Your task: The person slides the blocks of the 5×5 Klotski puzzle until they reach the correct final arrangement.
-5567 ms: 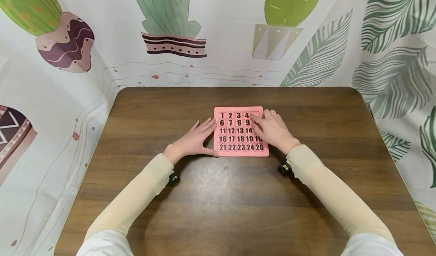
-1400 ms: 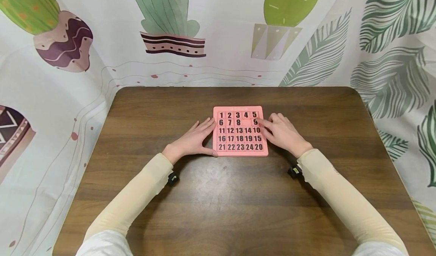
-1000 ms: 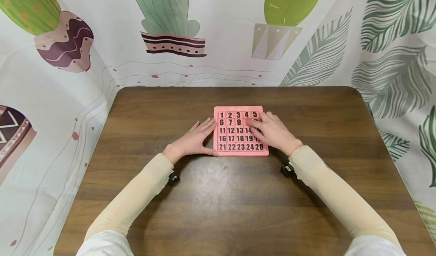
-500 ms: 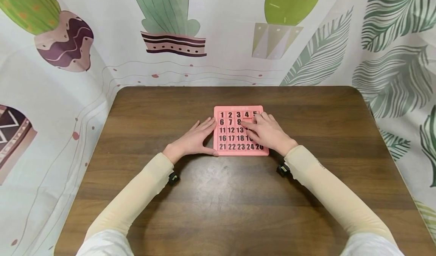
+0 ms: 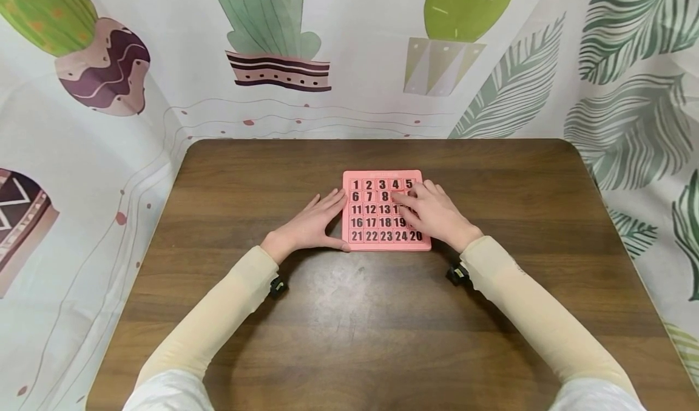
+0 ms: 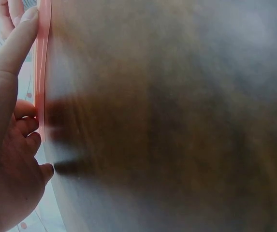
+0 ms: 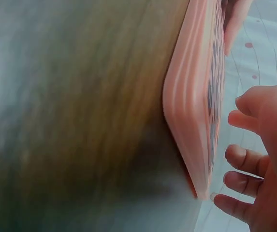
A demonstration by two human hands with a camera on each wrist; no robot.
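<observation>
A pink sliding number puzzle lies flat on the table, its square tiles marked with black numbers. My left hand rests against its left side, fingers spread along the edge and thumb at the near left corner. In the left wrist view the thumb touches the pink rim. My right hand reaches over the right part, its index fingertip on the second row, at the right edge of tile 8. The fingers hide the tiles beyond 8. In the right wrist view the right fingers are loosely bent above the puzzle's face.
The brown wooden table extends around the puzzle on all sides. A white cloth printed with cacti and leaves hangs behind the far edge. Small black cameras sit under both wrists.
Tile 5 has gone into the top right corner and tile 9 into the right column. My right hand moved left to tile 8, which now sits slightly further right. My left hand stays put.
</observation>
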